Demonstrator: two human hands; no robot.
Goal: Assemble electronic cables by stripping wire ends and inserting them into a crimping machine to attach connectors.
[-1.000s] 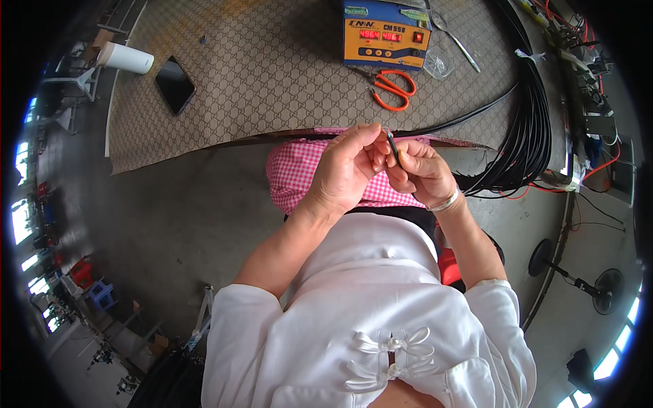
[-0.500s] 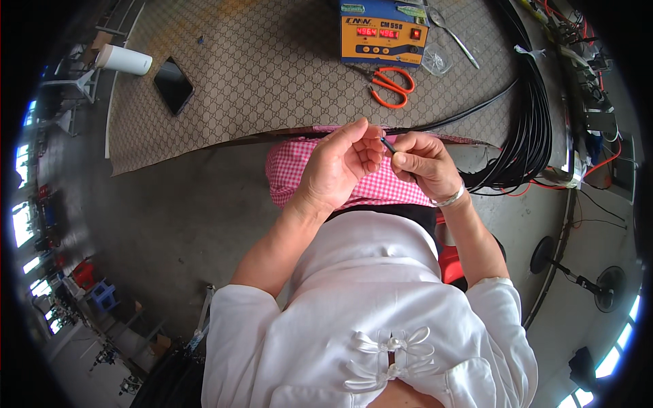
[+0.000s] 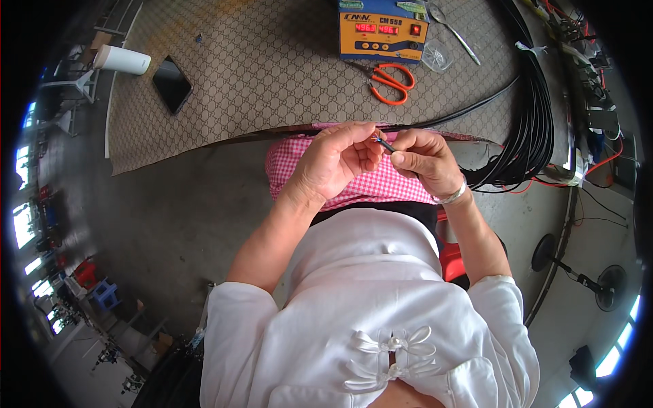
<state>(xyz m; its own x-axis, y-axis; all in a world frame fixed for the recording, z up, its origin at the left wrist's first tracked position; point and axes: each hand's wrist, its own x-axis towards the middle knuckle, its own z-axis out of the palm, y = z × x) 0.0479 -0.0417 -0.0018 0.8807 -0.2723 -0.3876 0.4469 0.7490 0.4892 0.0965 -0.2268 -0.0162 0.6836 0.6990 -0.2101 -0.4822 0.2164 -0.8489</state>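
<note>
My right hand pinches a thin black cable between thumb and fingers, just back from its end. Fine wires, one bluish and others pale, stick out of the cable's cut end toward the left. My left hand is curled with its palm partly turned up, and its thumb and fingertips close around the tips of these wires. How firmly they grip is hard to see. Both hands are over my lap, by the table's near edge, above a pink checked cloth.
On the patterned table cover lie orange-handled scissors, a blue-and-orange control box with a lit display, a clear dish, a spoon and a phone. A white cup lies far left. Coiled black cable hangs at right.
The wires at the cable's end now show more plainly, fanned out by my left fingertips. My left hand has shifted slightly; my right hand keeps its hold.
</note>
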